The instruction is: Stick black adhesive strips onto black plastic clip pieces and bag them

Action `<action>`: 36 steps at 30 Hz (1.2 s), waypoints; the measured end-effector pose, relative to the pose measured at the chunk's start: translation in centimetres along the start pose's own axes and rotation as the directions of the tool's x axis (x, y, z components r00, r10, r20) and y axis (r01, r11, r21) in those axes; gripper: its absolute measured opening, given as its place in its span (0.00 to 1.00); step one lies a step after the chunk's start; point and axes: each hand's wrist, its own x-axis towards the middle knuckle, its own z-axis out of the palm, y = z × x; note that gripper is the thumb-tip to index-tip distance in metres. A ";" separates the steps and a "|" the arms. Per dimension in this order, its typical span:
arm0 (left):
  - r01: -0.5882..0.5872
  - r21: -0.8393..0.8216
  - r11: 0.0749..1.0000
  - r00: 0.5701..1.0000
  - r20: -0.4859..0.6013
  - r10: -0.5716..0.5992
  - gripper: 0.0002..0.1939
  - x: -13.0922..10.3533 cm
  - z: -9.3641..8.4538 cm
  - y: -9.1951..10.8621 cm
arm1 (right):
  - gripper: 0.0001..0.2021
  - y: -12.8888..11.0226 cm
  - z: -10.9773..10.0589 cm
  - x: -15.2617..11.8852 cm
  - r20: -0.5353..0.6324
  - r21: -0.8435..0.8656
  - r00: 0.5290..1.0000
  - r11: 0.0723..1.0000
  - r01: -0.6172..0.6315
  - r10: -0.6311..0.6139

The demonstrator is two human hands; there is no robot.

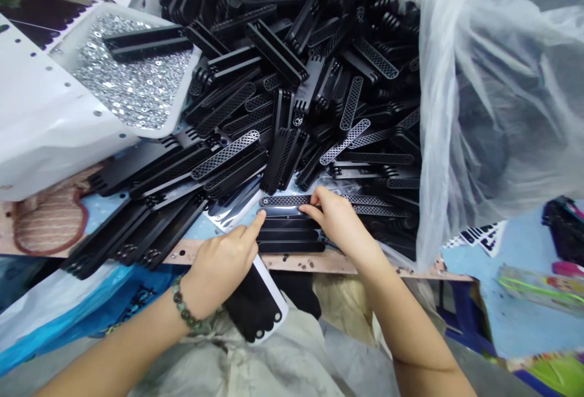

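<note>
My right hand [335,214] pinches a long, narrow black strip [288,201] with a crosshatched face and rounded ends, lying level near the table's front edge. My left hand [225,269] has its index finger stretched out, its tip at the strip's left end. The other left fingers curl under and are partly hidden. Below that hand a white-edged sheet with black rounded pieces [255,303] slants over the table edge toward my lap. Several smooth black strips [289,234] lie side by side between the hands.
A large heap of black slotted parts [292,69] covers the table. At the left back stands a white tray [176,114] of small shiny metal rings, beside a white sheet [41,111]. Clear plastic bagging [456,111] bulges at the right. The wooden table edge [340,263] runs in front.
</note>
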 end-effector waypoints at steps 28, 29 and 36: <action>0.026 -0.841 0.540 1.000 0.018 -0.019 0.27 -6.3 0.4 0.5 | 0.11 -6.1 5.7 -11.2 -0.294 0.435 0.900 0.794 0.426 -0.322; -0.007 -0.822 0.570 1.000 -0.007 0.002 0.26 -6.4 0.6 0.5 | 0.10 -6.0 5.7 -11.1 -0.292 0.475 0.914 0.786 0.395 -0.282; -0.032 -0.796 0.605 0.999 -0.026 0.020 0.27 -6.7 1.7 0.6 | 0.09 -5.6 6.1 -11.0 -0.217 0.558 0.930 0.744 0.367 -0.296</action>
